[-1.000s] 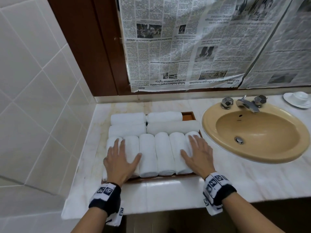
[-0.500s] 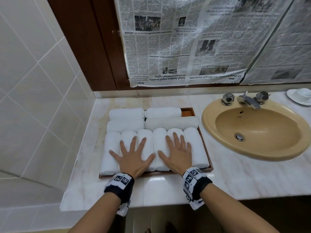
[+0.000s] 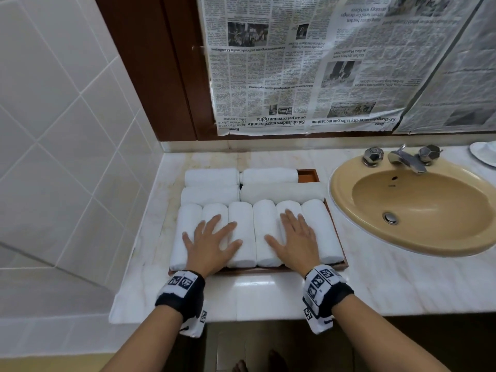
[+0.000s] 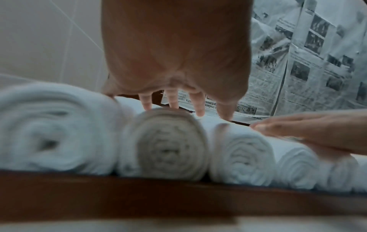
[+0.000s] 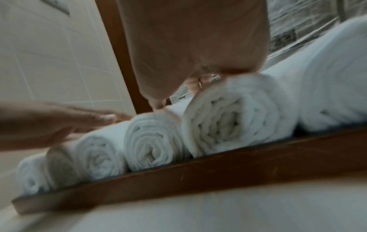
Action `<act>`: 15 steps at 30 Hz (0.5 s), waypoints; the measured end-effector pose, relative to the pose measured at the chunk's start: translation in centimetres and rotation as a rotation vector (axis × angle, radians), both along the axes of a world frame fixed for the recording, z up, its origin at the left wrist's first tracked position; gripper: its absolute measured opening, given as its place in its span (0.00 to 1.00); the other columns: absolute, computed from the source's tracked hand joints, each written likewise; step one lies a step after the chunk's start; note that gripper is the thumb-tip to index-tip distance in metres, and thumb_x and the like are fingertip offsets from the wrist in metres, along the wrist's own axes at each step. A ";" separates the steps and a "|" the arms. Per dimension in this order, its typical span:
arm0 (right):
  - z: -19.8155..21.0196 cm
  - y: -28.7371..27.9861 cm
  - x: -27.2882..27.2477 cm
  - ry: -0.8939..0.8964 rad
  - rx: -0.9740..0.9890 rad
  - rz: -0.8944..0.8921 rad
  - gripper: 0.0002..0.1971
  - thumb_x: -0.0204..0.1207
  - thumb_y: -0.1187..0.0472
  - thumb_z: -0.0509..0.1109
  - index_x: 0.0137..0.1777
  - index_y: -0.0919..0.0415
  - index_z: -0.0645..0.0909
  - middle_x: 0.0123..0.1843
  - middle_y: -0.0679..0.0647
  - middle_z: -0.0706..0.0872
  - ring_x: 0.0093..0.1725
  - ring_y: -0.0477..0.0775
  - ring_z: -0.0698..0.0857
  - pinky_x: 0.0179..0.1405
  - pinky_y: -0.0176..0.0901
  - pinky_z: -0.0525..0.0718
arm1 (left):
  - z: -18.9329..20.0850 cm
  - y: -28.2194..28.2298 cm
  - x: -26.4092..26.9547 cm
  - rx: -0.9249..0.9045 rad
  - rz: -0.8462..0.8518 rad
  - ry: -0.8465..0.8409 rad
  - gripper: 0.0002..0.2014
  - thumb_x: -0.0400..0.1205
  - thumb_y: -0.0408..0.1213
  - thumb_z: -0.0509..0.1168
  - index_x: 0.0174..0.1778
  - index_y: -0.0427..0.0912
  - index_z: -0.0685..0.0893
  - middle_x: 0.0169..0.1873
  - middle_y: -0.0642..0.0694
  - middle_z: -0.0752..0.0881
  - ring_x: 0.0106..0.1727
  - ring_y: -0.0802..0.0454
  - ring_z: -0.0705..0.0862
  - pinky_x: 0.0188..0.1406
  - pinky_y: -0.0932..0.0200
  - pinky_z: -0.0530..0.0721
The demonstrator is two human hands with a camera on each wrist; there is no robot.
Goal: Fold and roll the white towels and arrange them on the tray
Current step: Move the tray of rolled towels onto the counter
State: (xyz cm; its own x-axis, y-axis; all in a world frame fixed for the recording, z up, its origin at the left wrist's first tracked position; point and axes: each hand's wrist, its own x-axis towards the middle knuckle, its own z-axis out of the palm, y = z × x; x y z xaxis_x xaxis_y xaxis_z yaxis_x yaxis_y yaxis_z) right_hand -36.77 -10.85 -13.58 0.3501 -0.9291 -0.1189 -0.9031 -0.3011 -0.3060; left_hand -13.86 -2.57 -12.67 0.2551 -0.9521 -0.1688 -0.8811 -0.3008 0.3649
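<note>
On tray (image 3: 308, 175): ten rolled towels (image 3: 241, 232), six front, four behind.
Left hand (image 3: 212, 244): flat, fingers spread, pressing front rolls.
Right hand (image 3: 295, 241): likewise flat.
Remaining: apparently only final tidying.

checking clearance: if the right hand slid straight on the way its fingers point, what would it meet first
Likely the long white rolled towel lying crosswise behind the front row. The right hand rests flat, fingers pointing toward the back of the brown wooden tray; depth is approximate.
</note>
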 end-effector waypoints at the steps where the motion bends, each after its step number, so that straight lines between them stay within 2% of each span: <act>1: 0.3 0.3 -0.9 -0.045 -0.031 -0.041 0.40 0.81 0.29 0.49 0.87 0.51 0.51 0.89 0.47 0.48 0.88 0.55 0.48 0.85 0.59 0.52 | -0.1 0.8 1.0 -0.097 0.015 0.042 0.31 0.78 0.73 0.51 0.78 0.70 0.69 0.85 0.56 0.60 0.85 0.44 0.58 0.81 0.29 0.52; 2: 0.6 0.5 -2.0 -0.068 -0.077 -0.093 0.39 0.82 0.29 0.50 0.87 0.51 0.53 0.89 0.48 0.50 0.87 0.54 0.51 0.84 0.60 0.53 | -0.3 1.8 1.9 -0.182 0.043 0.076 0.32 0.78 0.71 0.52 0.77 0.65 0.73 0.83 0.52 0.65 0.83 0.44 0.63 0.81 0.34 0.59; 4: 0.8 0.5 -4.8 -0.085 -0.138 -0.215 0.39 0.81 0.30 0.54 0.86 0.51 0.56 0.88 0.49 0.54 0.86 0.55 0.56 0.82 0.61 0.58 | -1.0 3.6 4.0 -0.255 0.141 0.124 0.33 0.79 0.68 0.55 0.78 0.58 0.74 0.83 0.49 0.67 0.82 0.45 0.65 0.81 0.40 0.63; 6: 0.3 0.4 -7.4 -0.181 -0.035 -0.302 0.41 0.79 0.32 0.60 0.86 0.52 0.55 0.88 0.51 0.55 0.85 0.58 0.59 0.81 0.62 0.62 | -1.5 5.2 5.4 -0.229 0.227 0.220 0.34 0.78 0.67 0.61 0.81 0.59 0.70 0.84 0.51 0.62 0.84 0.46 0.61 0.83 0.42 0.61; 9: -1.1 0.6 -8.5 -0.364 0.131 -0.315 0.43 0.80 0.38 0.65 0.87 0.55 0.50 0.88 0.54 0.54 0.84 0.61 0.59 0.82 0.60 0.61 | -2.1 6.1 6.1 -0.201 0.226 0.395 0.34 0.81 0.61 0.67 0.83 0.62 0.65 0.86 0.57 0.54 0.86 0.52 0.57 0.82 0.49 0.60; 11: -1.8 0.9 -7.7 -0.384 0.128 -0.312 0.42 0.82 0.40 0.64 0.88 0.56 0.49 0.88 0.55 0.53 0.84 0.60 0.59 0.83 0.59 0.61 | -2.3 6.0 6.2 -0.208 0.200 0.408 0.33 0.82 0.58 0.67 0.83 0.63 0.65 0.86 0.59 0.53 0.86 0.56 0.55 0.81 0.51 0.60; 15: -2.0 1.2 -6.6 -0.310 0.101 -0.346 0.41 0.82 0.38 0.61 0.87 0.54 0.49 0.87 0.53 0.54 0.84 0.58 0.61 0.80 0.62 0.64 | -2.3 5.1 6.4 -0.210 0.154 0.387 0.31 0.83 0.56 0.67 0.82 0.63 0.66 0.86 0.61 0.54 0.85 0.59 0.55 0.78 0.56 0.60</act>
